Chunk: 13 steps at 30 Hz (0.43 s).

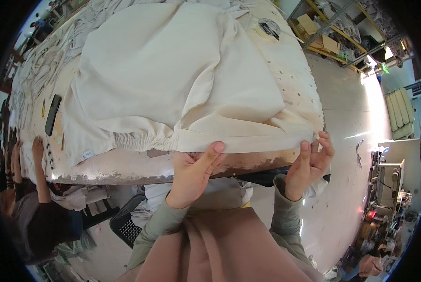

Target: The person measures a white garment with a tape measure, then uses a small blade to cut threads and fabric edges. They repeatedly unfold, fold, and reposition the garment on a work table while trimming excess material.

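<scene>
A cream garment (144, 70) is spread over the worktable, its waistband (252, 138) along the near edge. The band is gathered on the left and smooth on the right. My left hand (195, 171) pinches the band's lower edge near the middle, thumb on top and fingers underneath. At the right end of the band, my right hand (311, 162) grips the corner between thumb and fingers. Between both hands the edge runs nearly straight. A small white label (88, 153) shows at the garment's left end.
The worn table (116, 171) carries a black phone-like object (53, 115), a roll of tape (268, 29) with a dark tool on it, and piled fabric (41, 70). A co-worker's hand (38, 146) rests at the left. Behind stand shelves (332, 28); a black chair (126, 221) is below.
</scene>
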Available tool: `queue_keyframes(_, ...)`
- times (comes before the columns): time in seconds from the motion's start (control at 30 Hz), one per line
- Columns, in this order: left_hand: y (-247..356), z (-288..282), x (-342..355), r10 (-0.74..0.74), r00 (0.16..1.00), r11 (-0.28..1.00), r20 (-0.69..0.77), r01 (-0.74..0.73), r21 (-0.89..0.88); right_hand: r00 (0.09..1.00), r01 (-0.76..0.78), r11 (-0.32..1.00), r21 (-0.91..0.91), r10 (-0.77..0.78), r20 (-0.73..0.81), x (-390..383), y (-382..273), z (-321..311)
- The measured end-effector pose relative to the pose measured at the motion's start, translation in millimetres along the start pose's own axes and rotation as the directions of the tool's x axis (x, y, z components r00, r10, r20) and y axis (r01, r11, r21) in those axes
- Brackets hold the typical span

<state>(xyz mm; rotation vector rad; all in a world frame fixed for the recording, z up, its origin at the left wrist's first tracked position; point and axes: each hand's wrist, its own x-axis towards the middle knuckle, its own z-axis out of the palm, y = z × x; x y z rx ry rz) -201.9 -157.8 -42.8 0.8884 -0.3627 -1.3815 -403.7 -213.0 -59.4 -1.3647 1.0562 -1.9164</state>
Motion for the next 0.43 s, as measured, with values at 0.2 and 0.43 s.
queue_keyframes(0.2,4,-7,9,0.051,0.998,0.967,0.042,-0.039,-0.251,0.993,0.103,0.989,-0.103,-0.108,-0.049,7,5,-7)
queue_keyframes(0.43,11,-27,11,0.034,0.999,0.990,0.031,-0.029,-0.141,0.993,0.076,0.991,-0.108,-0.084,-0.077,16,5,-14)
